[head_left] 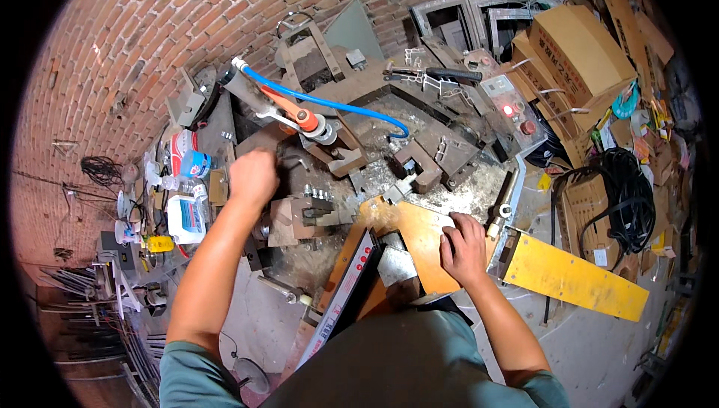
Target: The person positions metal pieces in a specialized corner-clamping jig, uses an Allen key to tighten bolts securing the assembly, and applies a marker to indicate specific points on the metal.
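My left hand [253, 176] is closed in a fist at the left side of the metal machine; whatever lies inside it is hidden. Beside it stands a clamp block [292, 221] with several bolts on top. My right hand [464, 249] rests on an orange-yellow board [425, 228], fingers a little bent and apart. A small pale metal piece [399, 189] sits at the board's far edge, by a dark steel block [419, 168]. Above the machine bed, a blue hose [329, 103] curves from a cylinder with an orange fork [299, 116].
A hammer [442, 73] and chain-like metal pieces lie at the back. A control box [513, 112] with a red button stands at the right, near cardboard boxes [580, 56]. A yellow arm plate [573, 277] sticks out rightward. Bottles and a white jug [186, 219] stand left.
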{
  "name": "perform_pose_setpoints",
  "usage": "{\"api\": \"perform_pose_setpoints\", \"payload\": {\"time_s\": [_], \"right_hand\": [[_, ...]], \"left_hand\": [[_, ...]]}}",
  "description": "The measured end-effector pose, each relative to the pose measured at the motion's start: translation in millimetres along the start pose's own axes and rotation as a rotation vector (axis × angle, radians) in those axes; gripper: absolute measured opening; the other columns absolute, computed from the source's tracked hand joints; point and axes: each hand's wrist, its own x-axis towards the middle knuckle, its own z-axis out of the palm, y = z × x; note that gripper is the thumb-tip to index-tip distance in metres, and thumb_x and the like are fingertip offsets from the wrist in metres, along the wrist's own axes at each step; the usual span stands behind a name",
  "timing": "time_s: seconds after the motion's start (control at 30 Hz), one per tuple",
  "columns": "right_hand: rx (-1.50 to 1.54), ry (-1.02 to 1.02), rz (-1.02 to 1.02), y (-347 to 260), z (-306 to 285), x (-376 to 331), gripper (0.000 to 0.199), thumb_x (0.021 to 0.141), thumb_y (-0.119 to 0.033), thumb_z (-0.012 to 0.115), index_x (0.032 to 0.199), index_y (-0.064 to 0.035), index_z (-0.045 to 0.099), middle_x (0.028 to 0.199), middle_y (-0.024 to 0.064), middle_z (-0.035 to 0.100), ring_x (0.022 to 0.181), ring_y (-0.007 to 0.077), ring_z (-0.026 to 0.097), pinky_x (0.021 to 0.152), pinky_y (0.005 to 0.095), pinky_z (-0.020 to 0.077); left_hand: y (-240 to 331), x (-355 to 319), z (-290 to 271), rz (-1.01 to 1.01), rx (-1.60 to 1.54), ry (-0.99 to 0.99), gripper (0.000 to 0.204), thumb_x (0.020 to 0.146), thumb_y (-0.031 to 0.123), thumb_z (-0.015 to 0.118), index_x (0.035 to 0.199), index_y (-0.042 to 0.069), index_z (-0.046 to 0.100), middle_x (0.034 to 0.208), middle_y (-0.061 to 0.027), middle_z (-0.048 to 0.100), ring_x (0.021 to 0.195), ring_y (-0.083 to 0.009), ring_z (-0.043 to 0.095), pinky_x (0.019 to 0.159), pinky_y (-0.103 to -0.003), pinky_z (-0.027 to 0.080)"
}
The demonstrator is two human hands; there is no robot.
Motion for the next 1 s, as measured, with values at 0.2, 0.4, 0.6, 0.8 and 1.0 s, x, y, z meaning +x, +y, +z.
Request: {"api": "perform_pose_setpoints", "payload": {"time_s": [0.2,0.4,0.6,0.8,1.0], "right_hand": [[0.156,0.097,0.044,-22.0,-13.2,7.0,0.021,0.088,-0.003,0.077,0.108,-0.0009,0.071,0.129,0.0204,0.068,0.12,0.0437,0.063,0.104,0.0534,0.051],[0.386,0.029,-0.116,-110.3,-56.4,46.8,0.031,0.086,-0.012,0.085,0.114,-0.0034,0.074,0.129,0.0167,0.07,0.122,0.0399,0.064,0.106,0.0504,0.0512],[0.471,-0.241,-0.331,-128.4,-45.6,54.8,0.03,0.086,-0.015,0.086,0.113,-0.0068,0.077,0.101,0.0087,0.075,0.1,0.0308,0.07,0.088,0.0439,0.057],[0.319,-0.091,-0.153,-63.7,-35.1,30.6,0.017,0.095,-0.012,0.078,0.109,-0.0029,0.076,0.098,0.0137,0.075,0.091,0.0341,0.07,0.083,0.0433,0.0567],[-0.017,0.098,-0.022,1.8,-3.8,-3.8,0.018,0.093,-0.009,0.079,0.109,-0.0043,0.072,0.085,0.011,0.061,0.082,0.0327,0.059,0.08,0.0451,0.0481]], "left_hand": [[-4.4,-89.8,-76.8,-0.077,-0.423,0.206,0.016,0.101,0.015,0.07,0.104,0.001,0.077,0.094,-0.0219,0.072,0.09,-0.0436,0.072,0.082,-0.05,0.058],[66.7,-154.2,-125.8,0.198,-0.67,0.141,0.019,0.089,0.001,0.079,0.108,0.001,0.077,0.085,-0.0143,0.067,0.079,-0.0343,0.065,0.074,-0.044,0.054],[130.8,-174.5,-88.4,0.444,-0.824,0.165,0.034,0.085,0.007,0.086,0.117,0.007,0.078,0.092,-0.0083,0.068,0.084,-0.0289,0.066,0.074,-0.041,0.053],[115.8,-158.9,-50.8,0.288,-0.751,0.265,0.038,0.09,0.011,0.082,0.126,0.005,0.074,0.114,-0.0133,0.072,0.108,-0.037,0.068,0.093,-0.045,0.056],[115.1,-97.1,-22.1,0.362,-0.383,0.112,0.048,0.086,0.011,0.081,0.132,0.004,0.069,0.128,-0.016,0.068,0.128,-0.0374,0.06,0.11,-0.048,0.049]]}}
